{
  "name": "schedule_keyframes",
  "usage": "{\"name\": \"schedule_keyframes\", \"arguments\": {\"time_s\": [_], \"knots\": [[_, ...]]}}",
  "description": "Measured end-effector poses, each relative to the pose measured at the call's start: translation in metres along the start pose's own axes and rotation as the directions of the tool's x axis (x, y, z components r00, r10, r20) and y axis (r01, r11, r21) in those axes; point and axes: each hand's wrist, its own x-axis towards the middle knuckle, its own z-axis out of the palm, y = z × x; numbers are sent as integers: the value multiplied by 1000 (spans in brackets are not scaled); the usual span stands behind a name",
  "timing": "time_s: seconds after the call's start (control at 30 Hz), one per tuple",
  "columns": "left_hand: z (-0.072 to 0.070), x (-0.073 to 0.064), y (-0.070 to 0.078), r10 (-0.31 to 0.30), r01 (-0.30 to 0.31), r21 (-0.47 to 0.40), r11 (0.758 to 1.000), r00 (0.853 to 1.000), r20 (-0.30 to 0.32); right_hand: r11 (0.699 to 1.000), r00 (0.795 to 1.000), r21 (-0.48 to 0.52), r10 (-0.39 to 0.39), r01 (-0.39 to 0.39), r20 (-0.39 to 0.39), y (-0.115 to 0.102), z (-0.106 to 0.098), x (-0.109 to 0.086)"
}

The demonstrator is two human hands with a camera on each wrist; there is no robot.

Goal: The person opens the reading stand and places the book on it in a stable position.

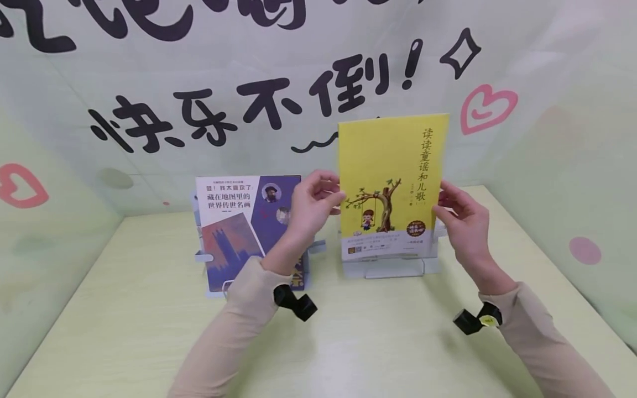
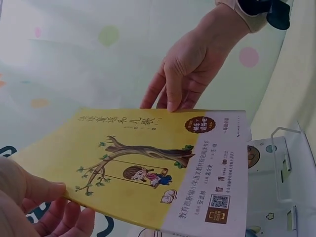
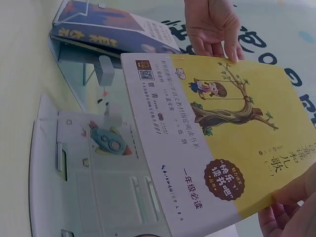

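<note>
A yellow book (image 1: 383, 160) with a tree and a child on a swing on its cover is held upright between both hands. My left hand (image 1: 312, 207) pinches its left edge, and my right hand (image 1: 466, 224) pinches the opposite edge. Behind and below the book is a pale book stand (image 1: 355, 269) with a clear front lip. In the right wrist view, the stand's back panel (image 3: 111, 182) shows a rocket picture, and the book's bottom edge hangs apart from it.
To the left, a white and purple book (image 1: 231, 232) leans on another pale stand (image 1: 318, 247), partly behind my left forearm. Both stands rest on a light wooden table (image 1: 124, 331). A printed cloth (image 1: 239, 61) with large black characters hangs behind.
</note>
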Motion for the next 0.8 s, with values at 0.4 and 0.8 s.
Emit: {"name": "schedule_keyframes", "arguments": {"time_s": [0.4, 0.8], "knots": [[37, 32, -21, 8, -6, 32, 999, 998, -66, 994, 981, 109, 39, -18, -190, 24, -11, 26], [44, 38, -54, -9, 28, 187, 982, 995, -101, 959, 986, -244, 123, -147, -112, 55, -10, 27]]}}
